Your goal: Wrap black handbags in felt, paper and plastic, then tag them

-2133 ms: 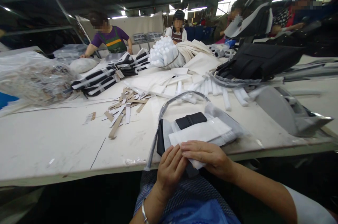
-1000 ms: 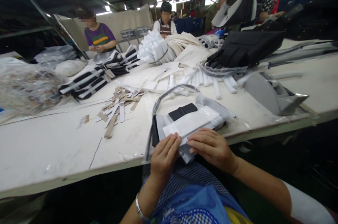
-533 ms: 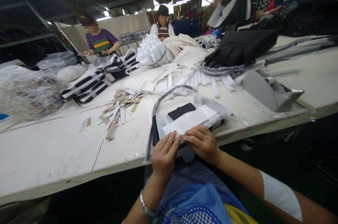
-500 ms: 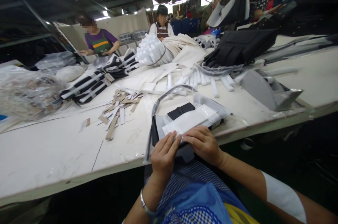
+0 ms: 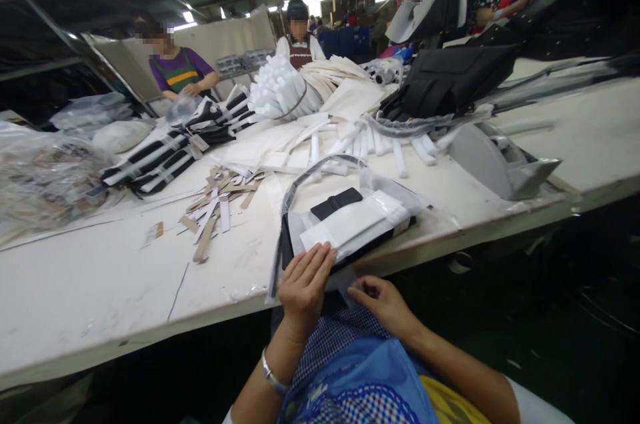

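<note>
A black handbag (image 5: 373, 245) lies flat at the table's front edge. A white sheet of wrapping paper (image 5: 345, 223) covers much of it, and a black buckled tab (image 5: 336, 204) shows above the sheet. The bag's plastic-wrapped strap (image 5: 295, 185) arches out behind and to the left. My left hand (image 5: 306, 284) rests with fingers stretched out on the near left corner of the paper and bag. Just below the table edge, my right hand (image 5: 383, 304) pinches a thin translucent flap (image 5: 346, 284) that hangs from the bag's near side.
A pile of cardboard strips (image 5: 215, 211) lies to the left. White foam rolls (image 5: 283, 91) and another black bag (image 5: 450, 81) are farther back. A grey curved piece (image 5: 483, 161) sits right, a stuffed plastic bag (image 5: 45, 174) far left. Co-workers stand across the table.
My right hand has left the paper's near edge and moved down below the table edge, where it pinches the translucent flap. My left hand stays on the paper.
</note>
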